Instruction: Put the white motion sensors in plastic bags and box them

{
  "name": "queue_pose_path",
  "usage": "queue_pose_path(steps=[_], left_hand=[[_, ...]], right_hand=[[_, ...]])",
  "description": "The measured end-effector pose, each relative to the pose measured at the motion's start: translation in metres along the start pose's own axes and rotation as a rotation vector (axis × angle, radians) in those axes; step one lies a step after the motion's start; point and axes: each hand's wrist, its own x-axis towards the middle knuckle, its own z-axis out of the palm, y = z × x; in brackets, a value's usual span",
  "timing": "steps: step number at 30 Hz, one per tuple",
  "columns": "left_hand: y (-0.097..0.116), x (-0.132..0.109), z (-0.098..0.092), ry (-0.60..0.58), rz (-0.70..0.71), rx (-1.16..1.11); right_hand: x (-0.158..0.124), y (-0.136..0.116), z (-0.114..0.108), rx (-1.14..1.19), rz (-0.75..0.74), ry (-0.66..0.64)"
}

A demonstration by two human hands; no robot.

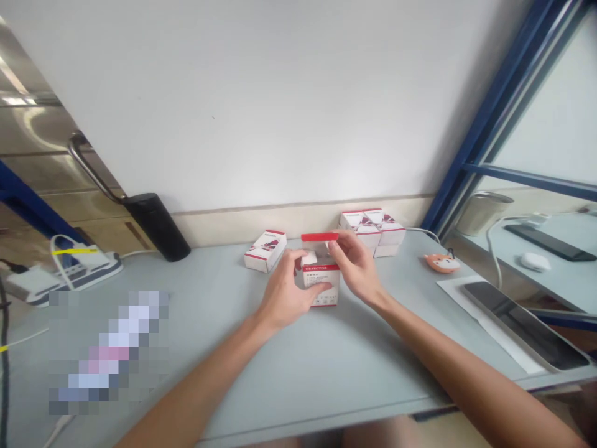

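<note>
Detector box: standing upright near the middle of the gray tabletop (233,379), between both hands; the white-and-red carton (321,297) is showing "DETECTOR" on its front, its red-edged lid flap (319,238) standing raised.
Left hand (283,294): grasping the carton from its left side — thumb lying across the front, fingers bending at the upper left.
Right hand (357,266): touching the flap's right end with thumb and fingers; whether it is pinching firmly, cannot tell.
Single carton (265,251): lying left of the hands, near the wall.
Carton group (373,229): sitting close together behind the right hand.
Right side: orange animal-face item (442,263) lying near the carton group; dark-screened phone (522,323) resting partly on white paper (485,326).
Left side: black cylinder (157,227) standing near the wall — power strip (100,272) lying farther left.
</note>
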Motion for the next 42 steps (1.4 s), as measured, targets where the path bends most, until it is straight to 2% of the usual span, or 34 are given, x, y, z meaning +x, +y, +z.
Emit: queue_pose_path(steps=[5, 9, 11, 15, 18, 22, 24, 26, 31, 33, 37, 39, 42], left_hand=[[-0.003, -0.004, 0.005, -0.008, -0.081, -0.048], [-0.015, -0.003, 0.008, 0.014, 0.033, -0.147], [-0.020, -0.001, 0.006, -0.011, 0.069, -0.146], [-0.026, 0.003, 0.000, -0.092, 0.131, -0.102], [-0.036, 0.007, 0.004, -0.020, 0.091, -0.150], [-0.055, 0.017, 0.006, 0.135, -0.061, -0.186], [-0.062, 0.024, -0.002, 0.124, -0.075, -0.125], [-0.067, 0.029, -0.017, 0.064, -0.070, -0.011], [-0.075, 0.034, -0.054, -0.080, -0.063, 0.332], [-0.076, 0.032, -0.060, -0.118, -0.086, 0.428], [-0.072, 0.029, -0.057, -0.135, -0.151, 0.564], [-0.071, 0.028, -0.055, -0.152, -0.179, 0.595], [-0.076, 0.026, -0.055, -0.209, -0.189, 0.592]], right_hand=[[-0.002, -0.002, -0.001, -0.031, -0.043, -0.083], [-0.002, -0.001, 0.001, -0.093, -0.077, -0.052], [-0.003, -0.001, 0.000, -0.128, -0.098, -0.054], [-0.003, -0.002, -0.006, -0.157, -0.191, -0.169], [-0.005, 0.004, -0.006, -0.260, -0.203, -0.194], [-0.010, 0.024, 0.000, -0.357, -0.022, -0.286], [-0.011, 0.033, 0.003, -0.345, 0.081, -0.322], [-0.010, 0.038, 0.003, -0.396, 0.095, -0.298], [-0.005, 0.038, -0.001, -0.691, -0.103, -0.109], [-0.006, 0.036, 0.000, -0.730, -0.172, -0.191], [-0.017, 0.032, 0.006, -0.662, -0.280, -0.610], [-0.023, 0.033, 0.011, -0.632, -0.261, -0.662], [-0.021, 0.041, 0.020, -0.645, -0.235, -0.601]])
